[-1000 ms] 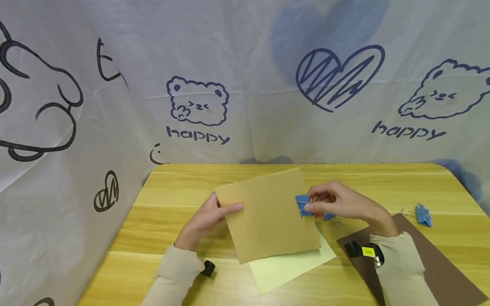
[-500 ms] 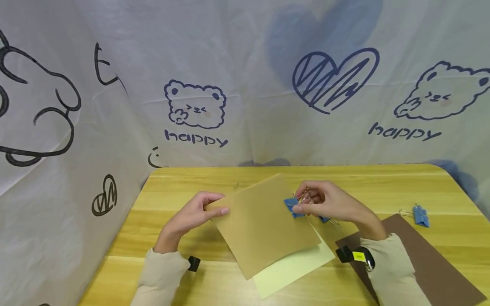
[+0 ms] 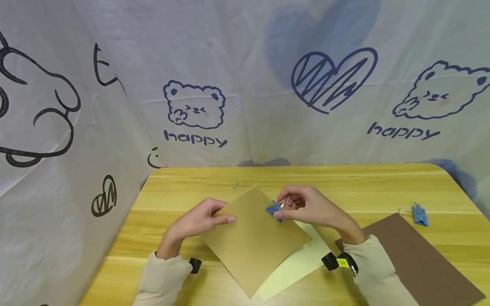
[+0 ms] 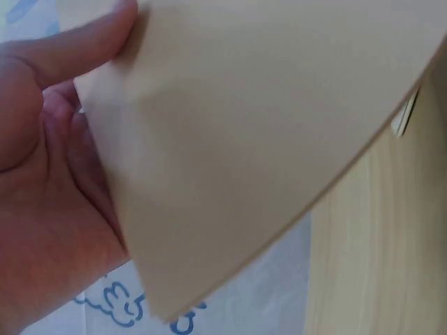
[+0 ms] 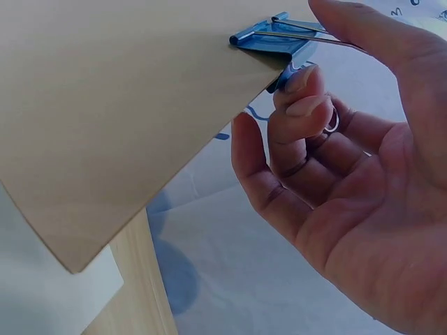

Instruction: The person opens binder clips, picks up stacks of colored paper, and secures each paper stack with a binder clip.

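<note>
A square stack of tan paper (image 3: 252,242) is raised over the table, turned cornerwise. My left hand (image 3: 203,219) grips its left side, thumb on the face and fingers behind. In the left wrist view, the thumb presses on the tan paper (image 4: 230,139) near its edge. My right hand (image 3: 306,204) pinches the wire handles of a blue binder clip (image 3: 274,210) at the upper right edge. The right wrist view has the binder clip (image 5: 279,45) straddling the paper's edge, with the right thumb above and curled fingers below.
A pale yellow sheet (image 3: 296,265) lies beneath the raised paper. To the right is a dark brown sheet (image 3: 421,259), with another blue binder clip (image 3: 420,215) near its far corner. A printed white cloth (image 3: 252,85) hangs behind the wooden table (image 3: 183,182).
The tan paper has turned counterclockwise into a diamond. My right hand and the clip have moved left with its edge. A second clip near the right hand has gone out of sight.
</note>
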Motion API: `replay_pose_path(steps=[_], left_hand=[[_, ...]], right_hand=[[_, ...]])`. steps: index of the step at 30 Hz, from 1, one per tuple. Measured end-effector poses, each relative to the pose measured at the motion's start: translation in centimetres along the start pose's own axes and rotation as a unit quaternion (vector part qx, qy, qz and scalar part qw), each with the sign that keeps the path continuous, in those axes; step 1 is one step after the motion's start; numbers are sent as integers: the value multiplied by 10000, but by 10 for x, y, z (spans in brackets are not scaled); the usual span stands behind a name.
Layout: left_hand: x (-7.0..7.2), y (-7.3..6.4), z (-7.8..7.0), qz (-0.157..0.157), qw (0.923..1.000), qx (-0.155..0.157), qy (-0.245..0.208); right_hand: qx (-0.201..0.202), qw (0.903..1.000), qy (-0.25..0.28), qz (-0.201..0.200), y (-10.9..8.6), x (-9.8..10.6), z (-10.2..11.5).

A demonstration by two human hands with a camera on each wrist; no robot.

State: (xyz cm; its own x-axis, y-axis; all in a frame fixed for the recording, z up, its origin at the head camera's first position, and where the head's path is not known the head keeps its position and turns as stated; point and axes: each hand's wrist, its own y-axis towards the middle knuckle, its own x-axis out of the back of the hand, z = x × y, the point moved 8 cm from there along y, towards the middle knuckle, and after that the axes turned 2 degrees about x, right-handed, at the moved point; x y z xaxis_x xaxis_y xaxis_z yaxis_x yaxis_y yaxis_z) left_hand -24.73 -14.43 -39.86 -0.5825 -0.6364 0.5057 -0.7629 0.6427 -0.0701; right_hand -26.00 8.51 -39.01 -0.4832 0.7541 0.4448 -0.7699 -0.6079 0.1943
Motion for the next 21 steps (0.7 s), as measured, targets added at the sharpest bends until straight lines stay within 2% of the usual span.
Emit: replay_pose_path(steps=[6, 12, 21], left_hand=[[-3, 5, 0, -204, 9997, -98, -107], [1, 5, 2, -388, 9992, -33, -46], [28, -10, 17, -813, 9961, 350, 19]], right_hand=[[-82, 9999, -107, 8, 0, -1, -1], [-159, 9998, -37, 106, 0, -2, -3], [-193, 9993, -246, -179, -2, 12, -8]])
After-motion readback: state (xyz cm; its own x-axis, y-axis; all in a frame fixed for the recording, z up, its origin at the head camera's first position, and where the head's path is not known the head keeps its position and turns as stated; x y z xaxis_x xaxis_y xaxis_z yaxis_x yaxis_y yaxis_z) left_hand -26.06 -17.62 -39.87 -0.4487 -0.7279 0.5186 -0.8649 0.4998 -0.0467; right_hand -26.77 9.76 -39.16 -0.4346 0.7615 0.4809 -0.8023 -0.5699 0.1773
